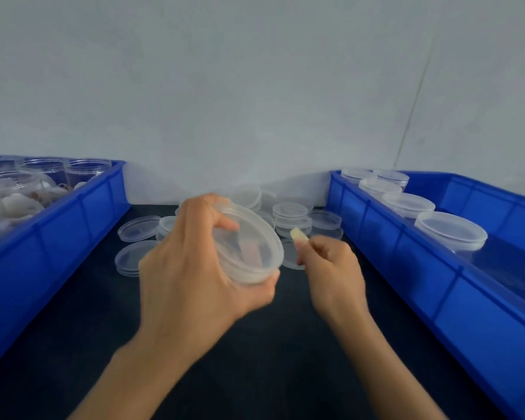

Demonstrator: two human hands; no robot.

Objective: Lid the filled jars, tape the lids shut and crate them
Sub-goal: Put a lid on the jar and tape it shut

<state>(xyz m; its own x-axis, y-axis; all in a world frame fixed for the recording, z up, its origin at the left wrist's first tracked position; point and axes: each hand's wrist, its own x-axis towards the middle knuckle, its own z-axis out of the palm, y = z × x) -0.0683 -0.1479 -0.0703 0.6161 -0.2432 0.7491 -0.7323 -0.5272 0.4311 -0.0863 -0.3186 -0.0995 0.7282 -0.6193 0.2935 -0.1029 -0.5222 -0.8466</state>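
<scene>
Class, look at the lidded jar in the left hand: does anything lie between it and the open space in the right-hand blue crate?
Nothing visible does. The left hand holds the jar above the dark table. The right hand, pinching a small pale piece, sits beside the jar toward the right crate, but it is free to move. The crate's near part is open.

No text, label, brand, number or sign can be read anywhere in the view. The clear lids, the jars and the blue crates show no print, and the small pale strip pinched in the right hand is too blurred to tell.
</scene>
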